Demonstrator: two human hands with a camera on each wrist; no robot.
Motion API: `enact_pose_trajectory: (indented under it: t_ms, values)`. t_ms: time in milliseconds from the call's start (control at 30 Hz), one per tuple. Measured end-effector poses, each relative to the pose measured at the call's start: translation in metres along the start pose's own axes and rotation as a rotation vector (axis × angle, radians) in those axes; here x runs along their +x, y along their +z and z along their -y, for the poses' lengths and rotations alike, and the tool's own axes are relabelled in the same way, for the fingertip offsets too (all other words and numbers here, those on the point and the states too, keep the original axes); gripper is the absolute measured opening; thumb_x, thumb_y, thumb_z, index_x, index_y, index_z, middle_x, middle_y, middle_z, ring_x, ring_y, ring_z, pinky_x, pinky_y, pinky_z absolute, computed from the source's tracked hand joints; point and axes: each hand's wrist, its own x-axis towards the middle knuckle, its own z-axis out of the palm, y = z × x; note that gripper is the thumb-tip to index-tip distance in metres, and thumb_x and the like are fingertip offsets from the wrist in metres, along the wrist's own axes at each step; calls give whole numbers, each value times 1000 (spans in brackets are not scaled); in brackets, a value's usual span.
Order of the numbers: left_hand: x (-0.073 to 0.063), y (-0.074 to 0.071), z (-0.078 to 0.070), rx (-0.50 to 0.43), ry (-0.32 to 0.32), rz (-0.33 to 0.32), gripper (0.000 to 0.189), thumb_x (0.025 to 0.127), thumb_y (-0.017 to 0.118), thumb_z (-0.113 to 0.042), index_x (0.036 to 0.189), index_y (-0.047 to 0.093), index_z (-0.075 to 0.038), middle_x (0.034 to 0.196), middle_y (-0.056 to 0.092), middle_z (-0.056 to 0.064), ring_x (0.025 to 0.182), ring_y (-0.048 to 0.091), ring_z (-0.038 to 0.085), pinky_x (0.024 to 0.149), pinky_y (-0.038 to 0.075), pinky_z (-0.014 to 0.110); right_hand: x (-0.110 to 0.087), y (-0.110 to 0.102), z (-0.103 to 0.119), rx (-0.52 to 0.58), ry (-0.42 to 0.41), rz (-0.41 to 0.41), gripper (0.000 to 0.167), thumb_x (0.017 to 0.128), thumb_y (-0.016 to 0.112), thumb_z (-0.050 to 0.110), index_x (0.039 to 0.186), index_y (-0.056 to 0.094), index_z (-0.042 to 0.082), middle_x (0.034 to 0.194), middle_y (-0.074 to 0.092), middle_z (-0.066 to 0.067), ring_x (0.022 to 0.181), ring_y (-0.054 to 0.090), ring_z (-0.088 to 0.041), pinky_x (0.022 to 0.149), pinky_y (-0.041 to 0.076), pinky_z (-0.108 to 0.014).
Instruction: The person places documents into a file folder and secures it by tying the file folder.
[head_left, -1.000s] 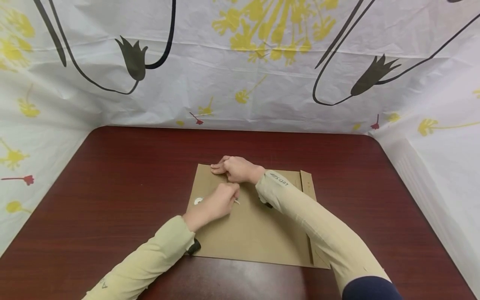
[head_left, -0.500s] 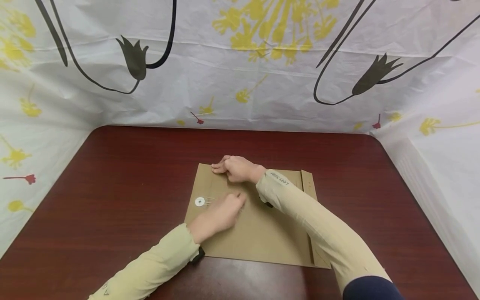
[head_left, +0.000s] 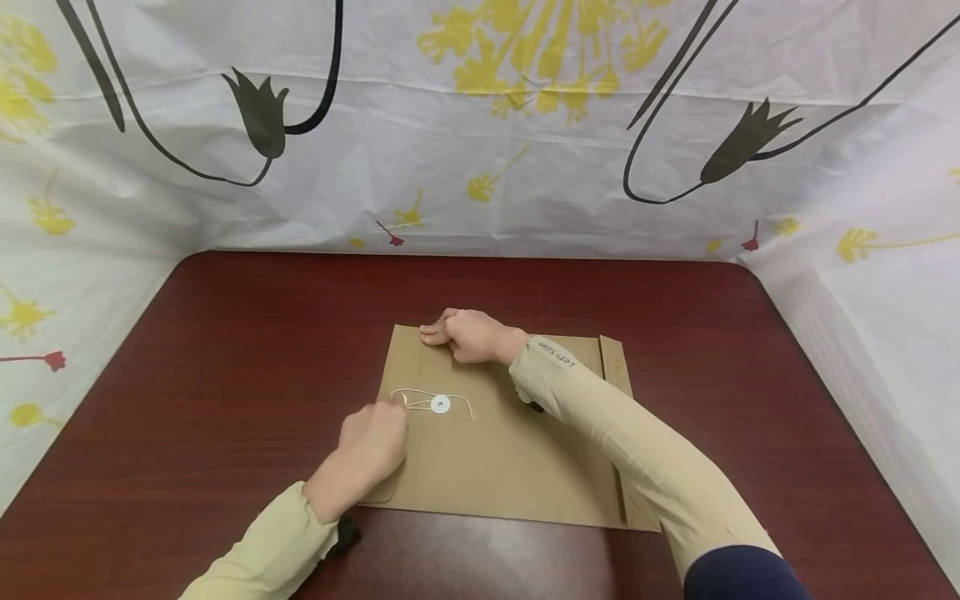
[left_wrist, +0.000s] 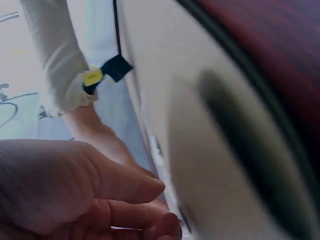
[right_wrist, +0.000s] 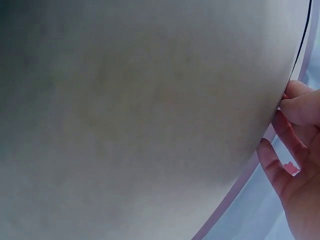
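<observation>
A brown string-tie envelope (head_left: 510,467) lies flat in the head view. A white button (head_left: 440,404) sits on it, with white string (head_left: 431,393) running left from it. The string's loose end lies on the paper to the right. My left hand (head_left: 372,442) is at the left end of the string, its fingertips partly covering a second white button (head_left: 403,400). In the left wrist view the thumb and fingertips stand slightly apart, nothing visible between them. My right hand (head_left: 476,335) rests on the envelope's far edge, fingertips touching the paper in the right wrist view.
The envelope lies on a dark red table (head_left: 247,358). A folded strip (head_left: 617,367) runs along the envelope's right side. Behind and beside the table hangs a white patterned sheet (head_left: 480,208). The right sleeve (head_left: 615,425) crosses over the envelope.
My left hand has moved left, from the envelope's middle to its left edge. The string's loose end and the right-hand button are now uncovered. My right hand has stayed in place.
</observation>
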Motion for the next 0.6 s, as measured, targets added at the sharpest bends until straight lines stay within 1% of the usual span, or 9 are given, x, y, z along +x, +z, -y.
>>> enact_pose_trajectory:
  t_ms: [67, 133, 233, 367, 433, 600]
  values:
    - [2, 3, 2, -4, 8, -11, 9, 85, 58, -6, 87, 57, 2, 68, 58, 13, 57, 59, 28, 43, 45, 42, 0, 0, 0, -1, -2, 1, 44, 86, 46, -6, 124, 60, 13, 132, 53, -1, 114, 52, -19, 92, 44, -33]
    - [3, 5, 3, -7, 14, -30, 8, 84, 58, -8, 83, 56, 0, 67, 57, 12, 56, 58, 27, 43, 44, 41, 0, 0, 0, -1, 0, 2, 43, 87, 46, -5, 124, 60, 13, 132, 53, -1, 114, 52, -18, 92, 44, -33]
    - [4, 5, 2, -13, 16, -59, 12, 83, 59, -9, 76, 53, -2, 65, 55, 11, 54, 57, 27, 43, 44, 41, 0, -1, 1, 1, 6, 6, 42, 88, 46, -5, 124, 60, 13, 132, 53, -1, 113, 52, -18, 93, 44, -33]
    - [5, 4, 2, -31, 9, -73, 16, 83, 59, -11, 71, 50, -4, 62, 52, 9, 52, 55, 27, 41, 42, 40, 0, -2, 2, 2, 15, 15, 42, 88, 46, -5, 124, 60, 13, 132, 53, -1, 114, 52, -18, 95, 43, -32]
    - [5, 4, 3, -41, 2, -60, 15, 84, 59, -12, 74, 52, -4, 62, 53, 9, 51, 55, 27, 41, 42, 39, 0, -3, 2, 3, 21, 21, 42, 88, 46, -5, 124, 59, 13, 133, 53, -1, 115, 52, -19, 95, 43, -33]
    - [6, 5, 5, -59, 1, -18, 13, 85, 57, -13, 86, 57, 0, 65, 57, 10, 52, 55, 25, 41, 42, 39, -1, -4, 3, 2, 36, 35, 44, 88, 46, -5, 125, 58, 14, 134, 52, 0, 115, 51, -19, 94, 43, -33]
